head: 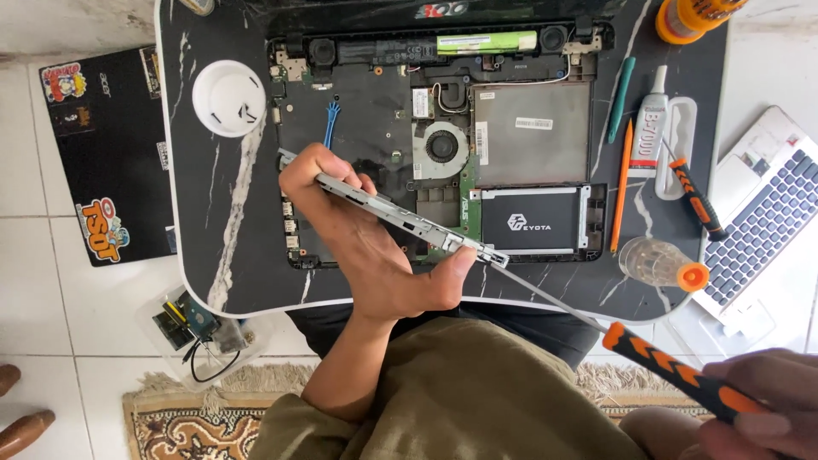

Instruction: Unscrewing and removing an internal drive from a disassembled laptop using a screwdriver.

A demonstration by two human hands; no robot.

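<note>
Silver drive caddy [409, 220] sits gripped in the left hand [366, 247] over the opened laptop [434, 128]. Right hand [758, 417] grasps an orange-black screwdriver [673, 370], tip at the caddy. White cup [228, 98] far left, contents unclear.

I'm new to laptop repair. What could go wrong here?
The left hand holds the slim metal drive only by its edges above the opened laptop; it could drop onto the board. The right hand drives a long screwdriver from far back, so the tip may slip off.
</note>
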